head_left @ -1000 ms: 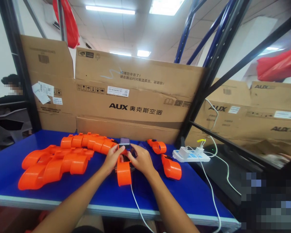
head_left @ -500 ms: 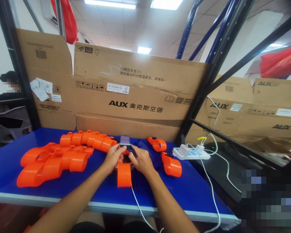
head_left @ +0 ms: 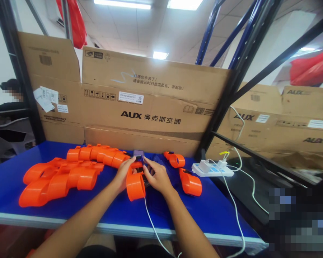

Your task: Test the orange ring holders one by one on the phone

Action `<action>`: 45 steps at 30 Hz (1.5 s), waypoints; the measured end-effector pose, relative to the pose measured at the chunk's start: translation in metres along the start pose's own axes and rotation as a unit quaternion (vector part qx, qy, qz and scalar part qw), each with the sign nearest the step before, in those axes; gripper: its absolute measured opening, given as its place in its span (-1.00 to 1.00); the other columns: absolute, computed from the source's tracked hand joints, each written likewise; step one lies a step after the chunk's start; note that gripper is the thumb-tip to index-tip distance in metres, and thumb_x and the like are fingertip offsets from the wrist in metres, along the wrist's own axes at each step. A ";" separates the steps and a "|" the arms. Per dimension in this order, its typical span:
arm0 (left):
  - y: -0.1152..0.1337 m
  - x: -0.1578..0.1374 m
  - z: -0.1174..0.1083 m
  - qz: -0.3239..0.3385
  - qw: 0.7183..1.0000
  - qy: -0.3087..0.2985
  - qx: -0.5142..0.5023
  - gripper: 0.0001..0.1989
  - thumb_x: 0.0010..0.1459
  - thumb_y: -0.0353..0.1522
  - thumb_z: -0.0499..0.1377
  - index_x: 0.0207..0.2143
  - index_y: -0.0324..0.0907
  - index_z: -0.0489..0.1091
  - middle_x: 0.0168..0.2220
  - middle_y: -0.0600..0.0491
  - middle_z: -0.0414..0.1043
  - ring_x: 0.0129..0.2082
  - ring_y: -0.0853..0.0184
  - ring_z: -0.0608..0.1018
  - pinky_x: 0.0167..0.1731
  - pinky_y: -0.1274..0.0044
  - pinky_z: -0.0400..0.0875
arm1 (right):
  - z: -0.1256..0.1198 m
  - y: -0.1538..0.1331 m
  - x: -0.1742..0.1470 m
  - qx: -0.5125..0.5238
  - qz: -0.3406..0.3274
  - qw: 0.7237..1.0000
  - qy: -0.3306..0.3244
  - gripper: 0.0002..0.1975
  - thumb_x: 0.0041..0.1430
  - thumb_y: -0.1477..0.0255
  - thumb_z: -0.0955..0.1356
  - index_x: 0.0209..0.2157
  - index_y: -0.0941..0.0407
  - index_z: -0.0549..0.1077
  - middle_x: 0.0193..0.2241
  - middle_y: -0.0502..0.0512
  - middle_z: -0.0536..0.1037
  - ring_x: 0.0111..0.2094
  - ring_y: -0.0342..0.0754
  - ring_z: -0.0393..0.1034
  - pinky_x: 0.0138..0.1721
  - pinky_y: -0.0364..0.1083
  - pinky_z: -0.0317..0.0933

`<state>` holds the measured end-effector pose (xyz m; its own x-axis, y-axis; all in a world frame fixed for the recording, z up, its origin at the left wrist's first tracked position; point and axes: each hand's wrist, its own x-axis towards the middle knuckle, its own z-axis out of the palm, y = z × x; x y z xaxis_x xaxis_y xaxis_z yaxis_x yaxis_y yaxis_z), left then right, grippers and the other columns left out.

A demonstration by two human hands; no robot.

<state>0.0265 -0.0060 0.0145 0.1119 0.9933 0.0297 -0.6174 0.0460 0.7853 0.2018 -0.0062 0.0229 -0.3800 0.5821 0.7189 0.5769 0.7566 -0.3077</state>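
Note:
My left hand is closed around the upper part of an orange plastic ring-shaped holder, whose wide ring hangs below the fingers. A small dark block sits at the top of the holder. My right hand pinches that end from the other side. Just behind the hands lies a phone-like device with a lit screen, partly covered by them. Fingers hide what lies beneath the holder. From under it, a white cable runs down over the table's front edge.
Several orange holders lie in rows on the blue table at left. Two more, one an orange holder, are at right. Beyond stand a white power strip with plugs and a cardboard box wall. A person sits far left.
The orange holder has tilted and turned, its ring now showing its opening toward the right. Its dark-block end has risen over the lower part of the screen. Both hands stay close together.

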 end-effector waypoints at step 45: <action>-0.002 -0.006 -0.004 0.046 0.986 -0.048 0.152 -0.60 0.02 -0.06 0.34 -0.27 -0.18 0.44 -0.77 0.22 0.21 -0.81 0.50 0.22 -0.72 0.61 0.07 | 0.002 -0.005 -0.008 0.032 0.008 0.998 0.051 -0.59 0.26 0.34 0.34 0.11 0.13 0.43 -0.34 0.14 0.60 -0.44 -0.05 0.46 -0.34 -0.07 0.41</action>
<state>0.0240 -0.0116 0.0105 0.1485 0.9765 0.1564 -0.3677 -0.0923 0.9254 0.2007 -0.0146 0.0177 -0.2932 0.5641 0.7719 0.5333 0.7666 -0.3577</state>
